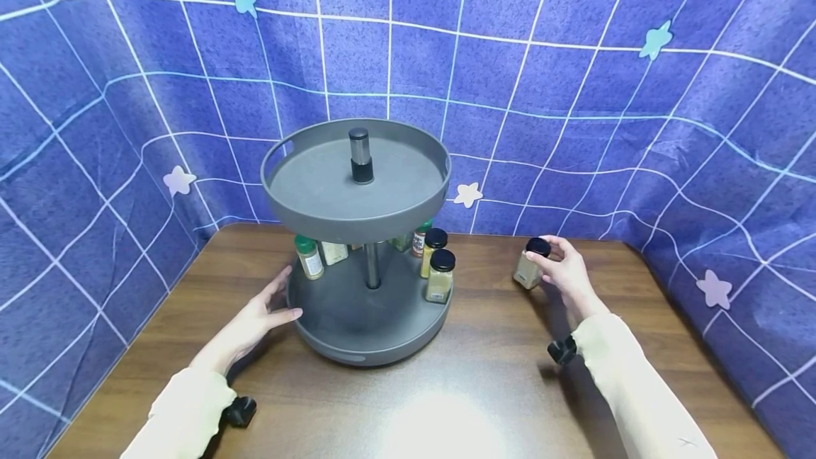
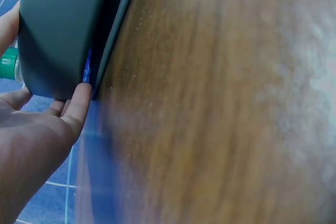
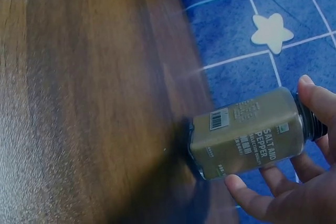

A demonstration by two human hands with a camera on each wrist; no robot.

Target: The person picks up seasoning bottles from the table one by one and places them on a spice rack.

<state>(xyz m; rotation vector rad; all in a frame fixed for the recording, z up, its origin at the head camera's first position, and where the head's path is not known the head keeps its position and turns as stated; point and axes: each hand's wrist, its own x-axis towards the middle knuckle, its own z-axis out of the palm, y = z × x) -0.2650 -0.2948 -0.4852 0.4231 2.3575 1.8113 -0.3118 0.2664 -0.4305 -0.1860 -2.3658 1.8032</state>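
My right hand (image 1: 567, 275) holds a salt and pepper jar (image 3: 244, 135) near its black cap, on the right side of the table. The jar (image 1: 528, 272) is slightly tilted, and whether its base touches the table I cannot tell. At the left, my left hand (image 1: 258, 317) touches the outer wall of the lower tier of a grey two-tier turntable (image 1: 357, 317), with thumb and fingers spread along it. That wall (image 2: 63, 35) fills the upper left of the left wrist view. Two black-capped jars (image 1: 440, 278) (image 1: 433, 250) stand at the lower tier's right edge.
A green-capped spice bottle (image 1: 309, 259) stands at the lower tier's left, with more containers partly hidden behind under the upper tier (image 1: 312, 190). The upper tier overhangs the lower one. A blue patterned curtain (image 1: 542, 126) borders the wooden table (image 1: 497, 360) at the back and sides.
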